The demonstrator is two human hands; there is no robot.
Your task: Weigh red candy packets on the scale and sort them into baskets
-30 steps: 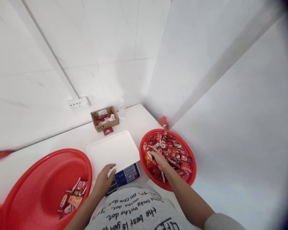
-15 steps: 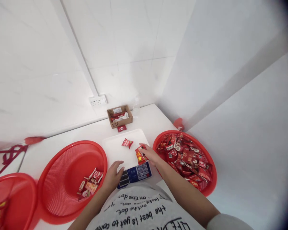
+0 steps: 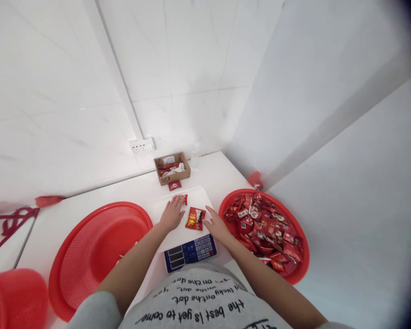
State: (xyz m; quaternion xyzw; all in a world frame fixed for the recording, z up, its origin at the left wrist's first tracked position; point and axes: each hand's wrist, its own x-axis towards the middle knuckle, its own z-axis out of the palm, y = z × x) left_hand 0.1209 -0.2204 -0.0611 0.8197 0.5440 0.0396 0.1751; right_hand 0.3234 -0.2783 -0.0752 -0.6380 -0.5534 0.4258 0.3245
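Observation:
On the white scale tray (image 3: 200, 197) lies a larger red packet (image 3: 195, 218) with yellow print. My right hand (image 3: 216, 225) is at its right edge, fingers apart, not gripping it. Beyond it, a small red packet (image 3: 185, 199) is partly covered by my left hand (image 3: 171, 213), whose fingers are spread over it. The scale's blue keypad panel (image 3: 191, 252) faces me. At the right stands a red basket (image 3: 303, 256) full of red packets.
A mostly bare red basket (image 3: 99, 242) stands at the left, another (image 3: 23, 297) at the lower left. A small cardboard box (image 3: 174, 177) with packets stands at the back, a red packet (image 3: 174, 185) before it and a clear bottle (image 3: 195, 160) beside it.
My left hand has moved forward onto the small packet. The larger packet now lies flat on the tray, turned and let go by my right hand. The lower-left basket has tilted.

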